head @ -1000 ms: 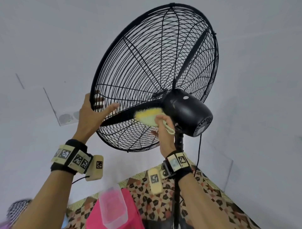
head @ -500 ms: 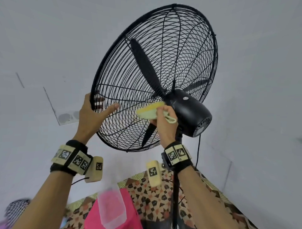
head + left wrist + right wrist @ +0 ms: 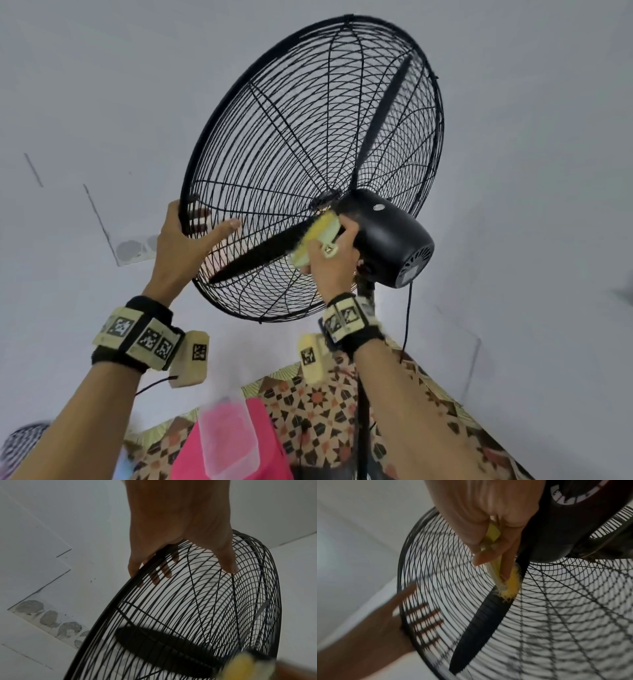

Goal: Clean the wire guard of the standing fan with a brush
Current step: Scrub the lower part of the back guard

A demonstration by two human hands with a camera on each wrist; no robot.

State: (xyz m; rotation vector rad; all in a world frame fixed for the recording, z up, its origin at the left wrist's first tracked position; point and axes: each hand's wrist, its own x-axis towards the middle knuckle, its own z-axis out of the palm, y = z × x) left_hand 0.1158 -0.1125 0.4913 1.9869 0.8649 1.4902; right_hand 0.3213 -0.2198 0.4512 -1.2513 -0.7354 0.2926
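The black standing fan's wire guard (image 3: 274, 144) tilts up toward the ceiling, with black blades (image 3: 260, 251) behind the wires. My left hand (image 3: 185, 240) grips the guard's left rim (image 3: 137, 574), fingers curled over the front and thumb lying on the rear wires. My right hand (image 3: 334, 260) holds a pale green brush with yellow bristles (image 3: 317, 240) against the rear guard beside the black motor housing (image 3: 387, 236). In the right wrist view the brush's yellow bristles (image 3: 511, 586) press on the wires near the hub.
The fan pole (image 3: 363, 394) and its power cord (image 3: 407, 325) run down at the right. Below lie a patterned floor (image 3: 318, 411), a pink object (image 3: 263, 445) and a clear plastic tub (image 3: 227, 438). White ceiling and walls surround the fan.
The fan blades have turned inside the guard. My right hand has carried the brush up and right toward the hub, tipping it more upright. The left hand has kept its grip on the rim.
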